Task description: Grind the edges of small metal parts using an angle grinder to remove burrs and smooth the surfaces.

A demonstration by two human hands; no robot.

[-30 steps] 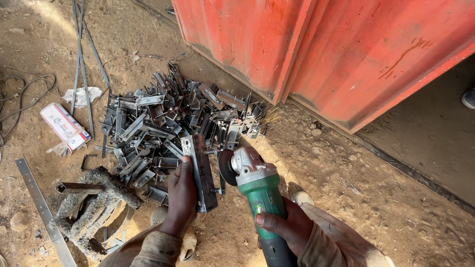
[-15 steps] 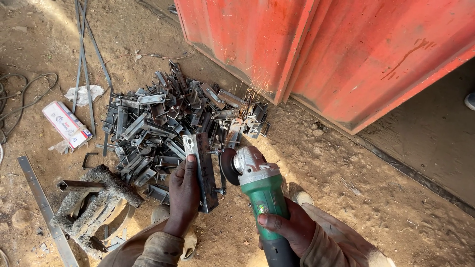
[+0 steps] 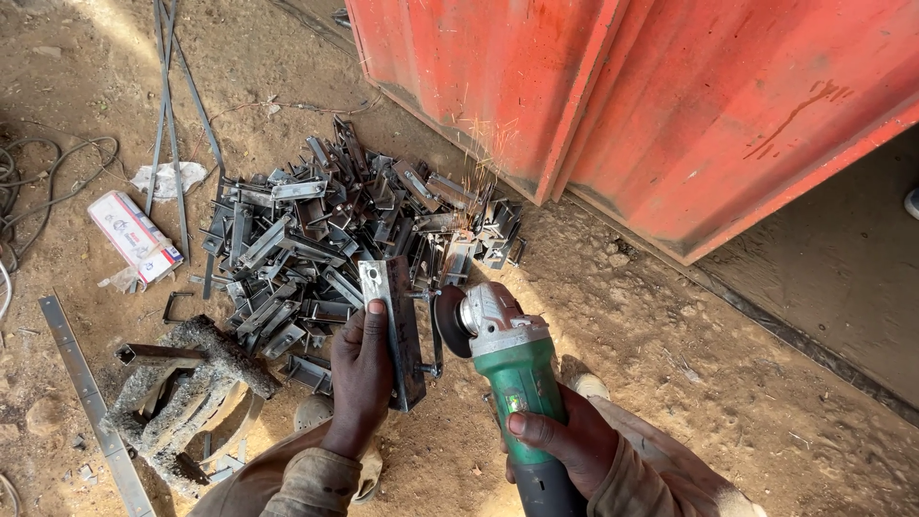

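Note:
My left hand (image 3: 360, 371) grips a flat dark metal bracket (image 3: 398, 330) with a hole near its top end and holds it upright over the dirt. My right hand (image 3: 565, 442) is wrapped around the body of a green angle grinder (image 3: 512, 362). The grinder's dark disc (image 3: 449, 321) touches the bracket's right edge. Sparks (image 3: 474, 153) fly up toward the red wall. Just beyond the bracket lies a pile of similar cut metal pieces (image 3: 316, 235).
A red corrugated metal wall (image 3: 670, 105) stands at the upper right. Long steel rods (image 3: 172, 105), a small printed box (image 3: 134, 237), a crusted metal stand (image 3: 177, 388), a flat steel strip (image 3: 91, 402) and cables (image 3: 29, 191) lie on the dirt at left.
The grinder disc has stayed against the bracket's edge and sparks now show above it. Both hands hold about the same place.

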